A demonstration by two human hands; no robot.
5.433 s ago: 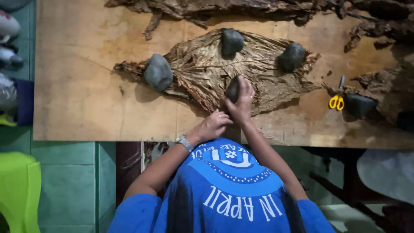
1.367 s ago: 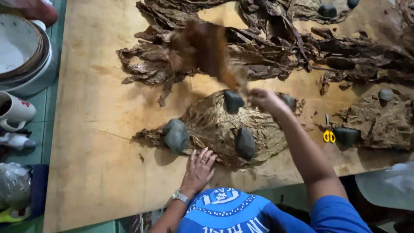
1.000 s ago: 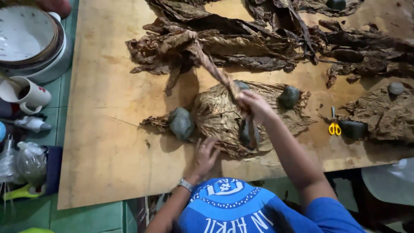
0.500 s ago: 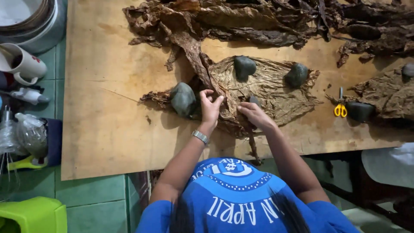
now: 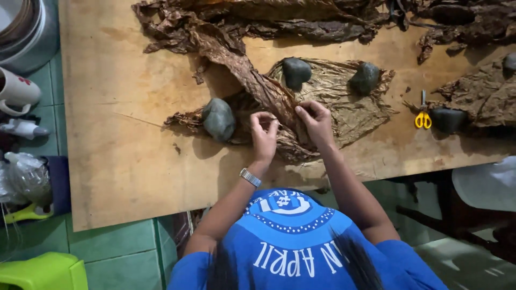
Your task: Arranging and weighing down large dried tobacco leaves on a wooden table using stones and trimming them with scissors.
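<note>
A long, crumpled brown dried leaf [image 5: 242, 70] lies across a flattened stack of leaves [image 5: 344, 102] on the wooden table [image 5: 118, 134]. My left hand [image 5: 264, 134] and my right hand [image 5: 316, 121] both pinch the near end of this long leaf, a few centimetres apart. Three dark grey stones sit on the stack: one at the left [image 5: 218, 118], one at the top middle [image 5: 296, 72] and one at the top right [image 5: 365, 78]. A watch is on my left wrist.
More dried leaves [image 5: 301, 21] are heaped along the table's far edge. Yellow-handled scissors [image 5: 423, 114] and another stone [image 5: 447, 119] lie at the right beside a second leaf stack [image 5: 481, 94]. A mug [image 5: 16, 91], metal bowls [image 5: 27, 32] and a green stool [image 5: 43, 271] are at the left.
My right hand pulled a long leaf from the far heap and laid it over the stack. My left hand moved from the table edge up to the leaf; both hands now grip it.
</note>
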